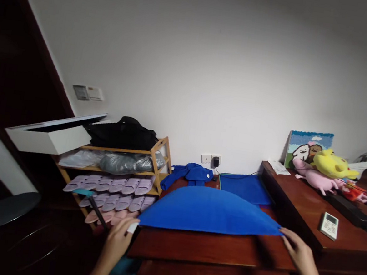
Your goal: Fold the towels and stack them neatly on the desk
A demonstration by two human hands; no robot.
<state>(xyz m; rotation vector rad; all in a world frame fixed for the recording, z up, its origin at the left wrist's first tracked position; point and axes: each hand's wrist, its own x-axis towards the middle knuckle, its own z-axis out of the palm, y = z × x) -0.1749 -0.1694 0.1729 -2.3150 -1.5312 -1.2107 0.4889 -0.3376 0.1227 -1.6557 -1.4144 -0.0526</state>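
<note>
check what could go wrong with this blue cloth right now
The blue cloth is domed in the air between the left hand and right hand. A slip from either hand could drop it askew on the wooden table. Its left corner is close to the teal-tipped tool, so it might snag there. Its far edge might also drag the crumpled blue garment.

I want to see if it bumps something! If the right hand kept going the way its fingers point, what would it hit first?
Probably the blue cloth. The fingertips of the right hand are already at its corner, so it would meet the cloth almost at once, though depth is hard to judge here.
</note>
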